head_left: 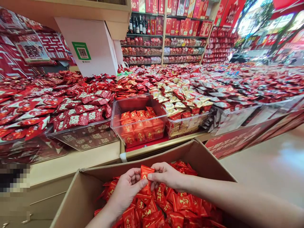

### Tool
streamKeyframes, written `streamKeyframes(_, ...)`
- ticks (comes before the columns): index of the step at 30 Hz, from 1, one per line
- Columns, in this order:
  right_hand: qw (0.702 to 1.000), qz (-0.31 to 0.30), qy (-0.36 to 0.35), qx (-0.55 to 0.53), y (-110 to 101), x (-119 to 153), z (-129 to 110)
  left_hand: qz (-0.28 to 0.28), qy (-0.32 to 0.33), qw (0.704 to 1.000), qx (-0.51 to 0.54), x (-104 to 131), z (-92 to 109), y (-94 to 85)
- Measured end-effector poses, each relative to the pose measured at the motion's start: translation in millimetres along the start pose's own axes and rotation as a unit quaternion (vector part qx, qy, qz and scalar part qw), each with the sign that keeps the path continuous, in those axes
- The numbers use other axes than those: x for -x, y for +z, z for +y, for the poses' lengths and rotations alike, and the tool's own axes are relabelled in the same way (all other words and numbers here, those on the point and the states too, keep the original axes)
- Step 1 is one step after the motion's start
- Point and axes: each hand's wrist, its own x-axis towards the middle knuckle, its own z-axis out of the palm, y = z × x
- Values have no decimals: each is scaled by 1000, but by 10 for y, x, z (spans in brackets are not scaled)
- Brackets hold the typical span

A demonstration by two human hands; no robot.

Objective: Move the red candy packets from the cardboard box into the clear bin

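Note:
Both my hands hold one small red packet (pixel 145 172) with gold lettering, upright above an open cardboard box (pixel 71 196). My left hand (pixel 125 190) pinches its left side, thumb across the front. From the right, my right hand (pixel 166 175) grips its edge between thumb and fingers. Below them, many loose red packets (pixel 182 202) of the same look fill the box. Just beyond the box stands a clear plastic bin (pixel 139 122), partly filled with the same kind of red packets stacked in rows. My fingers hide part of the held packet.
Left of the clear bin are bins heaped with dark red packets (pixel 73 120); to its right, one with gold and white packets (pixel 175 98). A white box with a QR code (pixel 82 52) stands behind. Shelves (pixel 163 34) of bottles and red boxes line the back.

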Motion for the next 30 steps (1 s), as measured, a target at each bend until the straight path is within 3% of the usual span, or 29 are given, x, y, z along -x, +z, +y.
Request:
streamKeyframes(4,999,20,-22,-13,18,6,-30,5,10,1000,19,1,-15,13)
streamKeyframes(9,997,58,-44,-34,-13,-2,-60,-5,-46,999,10,37,-67,69)
streamKeyframes(14,995,52,-23,-85,-51,-9,-81,-15,-35,998,-46,82,54,67)
streamKeyframes(17,991,28,-40,-123,-35,-2,-110,-62,-57,993,89,136,148,56)
streamKeyframes(20,992,20,-72,-101,-4,13,-139,-152,-157,925,310,188,173,43)
streamKeyframes(22,994,27,-73,-81,9,19,-146,-168,-201,896,358,199,152,35)
streamKeyframes(25,995,57,-60,-58,13,21,-146,-108,-165,922,335,181,115,46)
streamKeyframes(28,989,91,-40,-105,21,30,-153,-70,-70,949,298,151,104,97)
streamKeyframes(30,985,72,-24,-153,38,40,-161,-47,-7,963,264,142,104,124)
